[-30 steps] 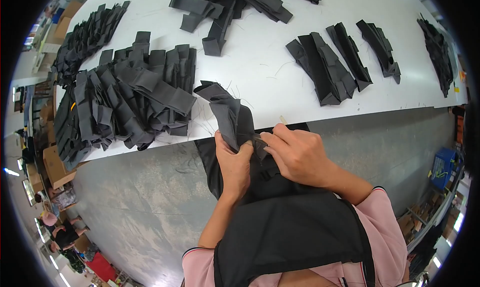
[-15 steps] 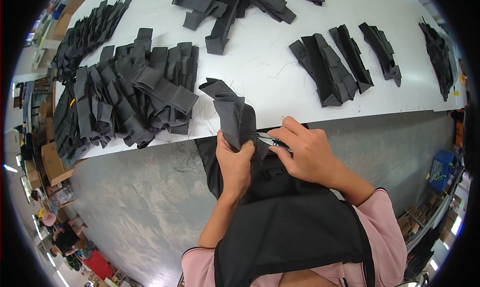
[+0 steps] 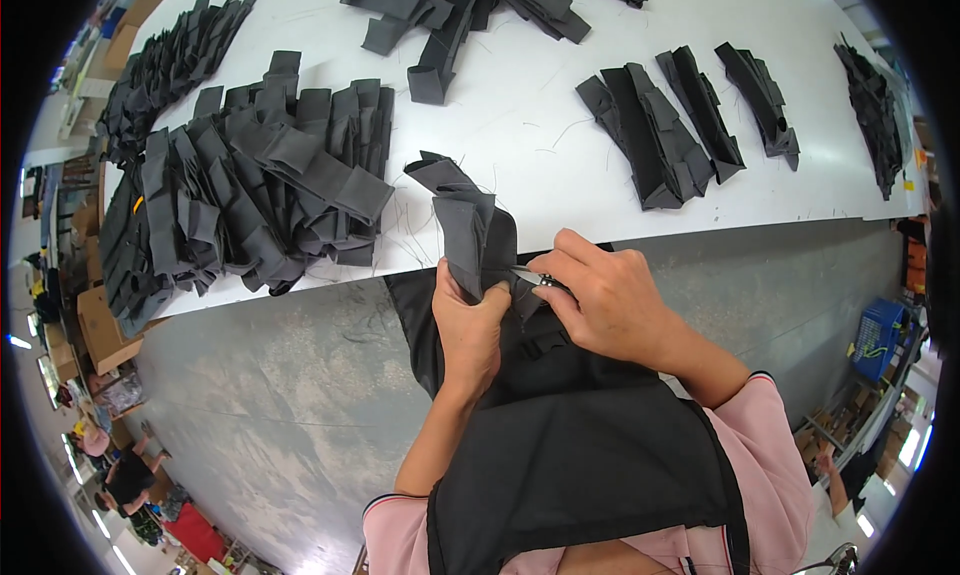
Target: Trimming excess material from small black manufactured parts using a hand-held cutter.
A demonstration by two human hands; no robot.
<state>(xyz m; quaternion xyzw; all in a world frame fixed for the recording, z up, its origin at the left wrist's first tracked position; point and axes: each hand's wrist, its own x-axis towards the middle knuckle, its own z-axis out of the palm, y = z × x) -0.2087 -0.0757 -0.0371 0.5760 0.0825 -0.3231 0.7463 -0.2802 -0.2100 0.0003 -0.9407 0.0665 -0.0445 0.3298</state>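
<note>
My left hand (image 3: 468, 325) grips a folded black fabric strip (image 3: 462, 227) at its lower end, thumb on the near side. The strip stands up at the table's front edge, its top flaps leaning left. In my right hand (image 3: 612, 297) is a pair of small metal thread snips (image 3: 530, 275), pinched between thumb and fingers. Their blades point left and meet the strip's lower right edge, just beside my left thumb; the tips are partly lost against the black cloth. Loose threads hang below that spot.
A big heap of black fabric strips (image 3: 260, 175) lies on the white table (image 3: 500, 85) at left, another pile (image 3: 175, 70) behind it. More strips (image 3: 470, 15) lie at the back, several strips (image 3: 650, 140) at right. Thread ends are scattered about. A blue crate (image 3: 880, 340) stands right.
My right fingers have closed further round the snips, covering more of the handle. The fabric strip has shifted very slightly right; my left hand keeps its grip.
</note>
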